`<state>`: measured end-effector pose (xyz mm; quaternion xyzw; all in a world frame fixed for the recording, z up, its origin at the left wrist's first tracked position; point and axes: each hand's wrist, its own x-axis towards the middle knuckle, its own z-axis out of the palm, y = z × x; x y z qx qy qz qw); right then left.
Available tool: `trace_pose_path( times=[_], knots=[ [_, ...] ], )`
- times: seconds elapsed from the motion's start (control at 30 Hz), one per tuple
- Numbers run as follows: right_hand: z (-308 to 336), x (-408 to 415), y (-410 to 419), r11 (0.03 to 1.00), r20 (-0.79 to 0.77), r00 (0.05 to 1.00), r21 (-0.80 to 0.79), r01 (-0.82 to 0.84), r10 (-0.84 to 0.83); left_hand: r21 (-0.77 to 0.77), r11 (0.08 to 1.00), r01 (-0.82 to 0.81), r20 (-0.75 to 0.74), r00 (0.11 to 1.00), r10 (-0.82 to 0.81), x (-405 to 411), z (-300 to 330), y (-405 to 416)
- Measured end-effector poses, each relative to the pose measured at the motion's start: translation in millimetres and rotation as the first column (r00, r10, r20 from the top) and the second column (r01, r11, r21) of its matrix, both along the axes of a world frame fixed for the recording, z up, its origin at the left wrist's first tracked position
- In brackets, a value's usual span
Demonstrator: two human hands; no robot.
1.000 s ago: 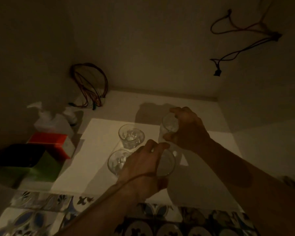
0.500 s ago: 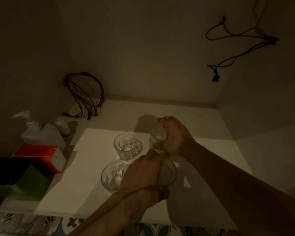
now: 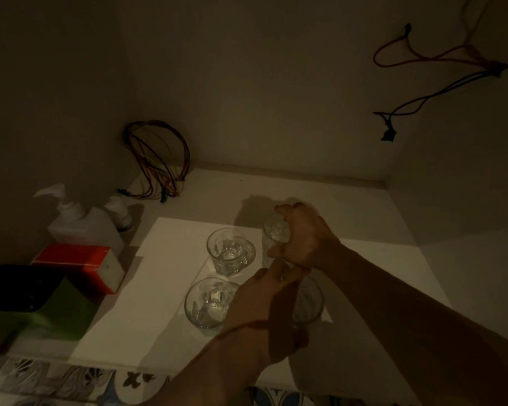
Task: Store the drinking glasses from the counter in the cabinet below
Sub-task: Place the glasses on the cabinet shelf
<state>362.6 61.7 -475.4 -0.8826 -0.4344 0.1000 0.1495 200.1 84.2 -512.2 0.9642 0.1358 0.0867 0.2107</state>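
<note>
Inside the dim cabinet, several clear drinking glasses stand on a white sheet (image 3: 147, 323). One free glass (image 3: 230, 250) stands at the back left of the group, another free glass (image 3: 208, 303) in front of it. My right hand (image 3: 302, 238) wraps a tall glass (image 3: 273, 232) at the back right, its base down near the sheet. In front of that one, my left hand (image 3: 261, 300) grips a fourth glass (image 3: 308, 300) from its left side, partly hiding it.
At the left stand a white pump bottle (image 3: 79, 224), a small bottle (image 3: 121, 212), a red box (image 3: 82, 262) and a green and black box (image 3: 27, 306). Loose coloured wires (image 3: 159, 162) hang in the back left corner, more wires (image 3: 440, 71) on the right wall. Patterned floor tiles (image 3: 71, 382) lie in front.
Both hands have lowered their glasses toward the sheet and shifted slightly left. The view has tilted up, so less of the floor tiles shows.
</note>
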Motion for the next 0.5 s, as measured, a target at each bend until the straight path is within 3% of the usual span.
trace_pose_path(
  times=[0.5],
  knots=[
    [1.1, -1.1, 8.0, 0.999, -0.049, 0.999, 0.043, -0.023, 0.025, 0.039, 0.999, 0.026, 0.047, 0.998, -0.028, 1.0, -7.8, 4.8]
  ],
)
